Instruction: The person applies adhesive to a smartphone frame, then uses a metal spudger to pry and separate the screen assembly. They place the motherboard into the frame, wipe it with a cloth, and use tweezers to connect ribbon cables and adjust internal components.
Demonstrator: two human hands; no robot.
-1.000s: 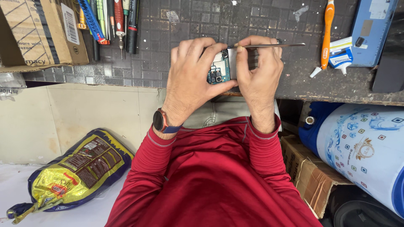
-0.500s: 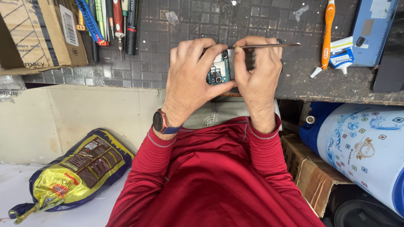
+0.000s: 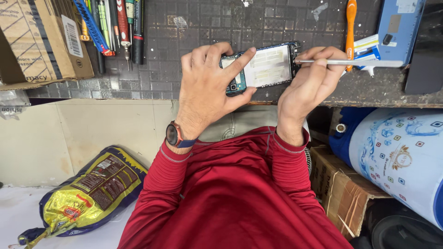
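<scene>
Left hand (image 3: 207, 90) pinching opened phone (image 3: 260, 67) at camera end, pressed flat on dark tiled surface (image 3: 184, 55). Right hand (image 3: 311, 76) gripping thin metal tool (image 3: 350, 62), tip at phone's far edge. Best kept shallow, light pressure, phone steadied against slip.

opened phone (image 3: 263, 67) on bench (image 3: 194, 69); left hand (image 3: 207, 87) left of it | right hand (image 3: 309, 83) right | screwdrivers (image 3: 115, 27) far left

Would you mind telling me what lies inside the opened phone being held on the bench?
Inside the opened phone, a pale battery fills the middle, with a green circuit board at its left end. The left hand covers part of that board, and whatever lies beneath the battery is hidden.
</scene>
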